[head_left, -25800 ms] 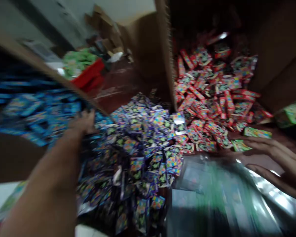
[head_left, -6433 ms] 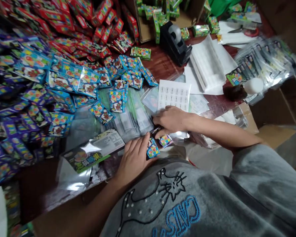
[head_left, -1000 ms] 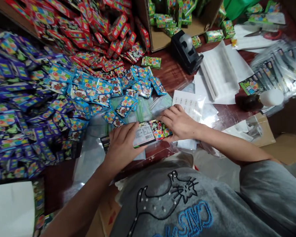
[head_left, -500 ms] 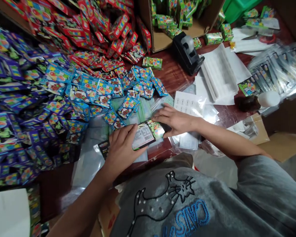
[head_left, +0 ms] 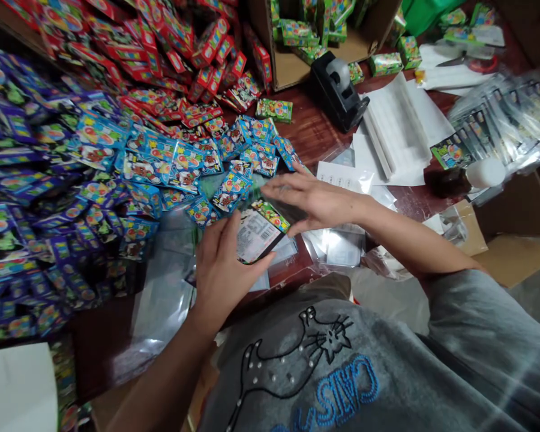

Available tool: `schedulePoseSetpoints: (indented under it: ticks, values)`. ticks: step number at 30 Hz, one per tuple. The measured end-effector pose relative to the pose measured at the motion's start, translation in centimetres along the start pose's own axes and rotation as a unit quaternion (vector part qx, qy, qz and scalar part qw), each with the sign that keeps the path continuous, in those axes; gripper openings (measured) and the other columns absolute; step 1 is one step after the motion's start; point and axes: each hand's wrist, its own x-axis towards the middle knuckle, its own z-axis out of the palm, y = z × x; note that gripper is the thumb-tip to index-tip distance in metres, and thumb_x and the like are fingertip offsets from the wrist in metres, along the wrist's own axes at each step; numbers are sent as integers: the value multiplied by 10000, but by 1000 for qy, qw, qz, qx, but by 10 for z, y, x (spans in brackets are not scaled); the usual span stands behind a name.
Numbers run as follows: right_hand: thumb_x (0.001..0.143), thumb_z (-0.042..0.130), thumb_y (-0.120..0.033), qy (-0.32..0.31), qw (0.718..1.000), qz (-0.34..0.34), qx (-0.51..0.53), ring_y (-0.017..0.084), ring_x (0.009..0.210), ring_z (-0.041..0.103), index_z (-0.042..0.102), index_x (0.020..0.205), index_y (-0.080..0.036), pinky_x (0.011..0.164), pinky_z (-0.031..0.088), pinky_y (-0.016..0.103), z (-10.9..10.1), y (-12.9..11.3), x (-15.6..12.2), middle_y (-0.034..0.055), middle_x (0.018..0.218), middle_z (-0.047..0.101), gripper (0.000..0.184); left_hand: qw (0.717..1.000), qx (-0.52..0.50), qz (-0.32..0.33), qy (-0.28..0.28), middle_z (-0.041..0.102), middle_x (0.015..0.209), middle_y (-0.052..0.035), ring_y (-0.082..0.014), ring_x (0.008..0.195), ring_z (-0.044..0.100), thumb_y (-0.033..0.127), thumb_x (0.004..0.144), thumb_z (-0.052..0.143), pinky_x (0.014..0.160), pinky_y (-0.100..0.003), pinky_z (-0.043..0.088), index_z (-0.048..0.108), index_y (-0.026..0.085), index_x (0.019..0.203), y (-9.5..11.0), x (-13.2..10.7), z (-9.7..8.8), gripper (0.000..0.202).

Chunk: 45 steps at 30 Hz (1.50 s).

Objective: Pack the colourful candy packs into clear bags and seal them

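Centre of frame, the left hand (head_left: 220,259) gripped a black-edged packet (head_left: 259,237), thumb along its lower edge; the right hand (head_left: 319,204), fingers loosely spread, lay beside its right end.

Dark-red table (head_left: 305,123) | tape dispenser (head_left: 327,99) | white paper (head_left: 398,132) | green packet (head_left: 274,110)

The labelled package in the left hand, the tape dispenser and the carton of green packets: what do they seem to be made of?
Labelled package: smooth printed card or plastic; flat face and straight edges, but blur leaves it open. Tape dispenser: probably black hard plastic, with soft highlights. Carton: apparently matt cardboard, given its plain brown panel and cut edge.
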Motion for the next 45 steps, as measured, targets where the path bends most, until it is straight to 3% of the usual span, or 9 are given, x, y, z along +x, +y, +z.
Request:
schedulePoseSetpoints:
  ticks: [4,9,12,16,20,27,34,38,45]
  values:
    - [981,776,-622,136,972,79,172,246,1213,687,592,1494,-204,1054,601,431,21,-16,-13,122,1383,679,687,987,-124,-70,70,547,1559,-199,-425,1460,560,507,783,949,1217,-617,507,421,261,1679,16,-4,13,1069]
    - [1066,715,-421,152,929,164,293,85,739,599,712,1260,-175,712,540,243,45,-32,-26,2,985,724,314,925,-364,-101,36,661,1450,-135,-246,1159,756,394,1038,694,983,-402,663,461,303,1628,23,-15,33,641]
    - [1030,764,-377,157,918,188,311,68,728,590,733,1215,-179,720,543,235,54,-35,-33,10,1031,726,272,902,-418,-109,3,728,1291,-88,-205,1057,782,359,991,761,877,-315,671,569,288,1504,12,-18,34,552]
    - [935,876,-423,244,839,225,431,85,885,710,605,1344,-240,879,626,262,77,-43,-41,59,1327,686,524,883,-456,-113,-23,758,1143,-32,-173,995,787,334,906,856,847,-268,654,654,274,1312,-8,-13,28,457]
    - [923,895,-416,323,787,207,483,94,902,739,600,1238,-243,893,637,255,106,-50,-42,16,1161,715,465,878,-455,-143,-35,795,1122,-41,-184,978,786,402,930,843,859,-296,650,687,260,1238,-19,-6,27,373]
    - [976,836,-439,275,840,198,423,154,1076,748,798,1212,-241,1031,635,369,94,-43,-42,50,1203,774,310,857,-492,-138,-65,820,1289,-94,-274,1204,786,445,980,780,1055,-458,634,720,254,1060,-21,7,23,216]
    - [1076,699,-324,294,894,167,295,167,1141,747,777,1323,-257,1106,600,408,78,-46,-37,65,1209,811,267,886,-446,-129,-3,856,1107,-34,-208,1058,816,375,935,843,967,-353,643,720,270,1147,-13,18,14,267]
    - [1034,757,-312,240,904,175,307,176,1133,736,833,1167,-244,1102,581,396,67,-47,-37,61,1151,817,168,905,-395,-123,-98,845,1207,-73,-241,1135,801,483,957,788,1043,-399,632,785,249,1005,-6,24,2,239]
    - [851,920,-364,231,789,326,467,98,753,648,770,945,-180,737,550,268,56,-49,-26,-13,841,742,255,896,-384,-170,-144,857,955,-69,-234,892,814,508,815,884,849,-355,665,789,232,903,8,46,-7,304]
